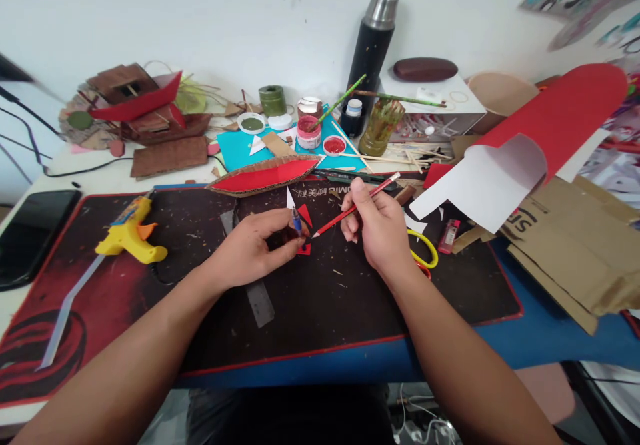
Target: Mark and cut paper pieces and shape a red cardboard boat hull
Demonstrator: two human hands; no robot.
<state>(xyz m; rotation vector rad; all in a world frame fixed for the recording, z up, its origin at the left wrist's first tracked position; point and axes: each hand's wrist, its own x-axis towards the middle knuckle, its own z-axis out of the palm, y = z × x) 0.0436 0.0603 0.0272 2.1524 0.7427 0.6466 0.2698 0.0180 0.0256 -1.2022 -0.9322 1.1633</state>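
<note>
My left hand (253,244) is closed on a blue pen (297,221) held roughly upright over the dark mat. My right hand (381,225) grips a red pencil (340,217), its sharpened tip pointing left, close to the left fingers. Small red paper scraps (305,216) lie around the left fingertips, partly hidden. Below the left hand runs a translucent grey strip (260,304). Beyond both hands rests a long boat-shaped cardboard piece (267,176) with a red inside. Yellow-handled scissors (431,252) lie by the right wrist, mostly covered.
At left are a yellow glue gun (131,233) and a black phone (35,238). Behind stand a brown model boat (135,108), paint pots (309,132), a jar of murky liquid (381,128) and a black thermos (371,48). Rolled red paper (555,122) and cardboard (570,245) fill the right.
</note>
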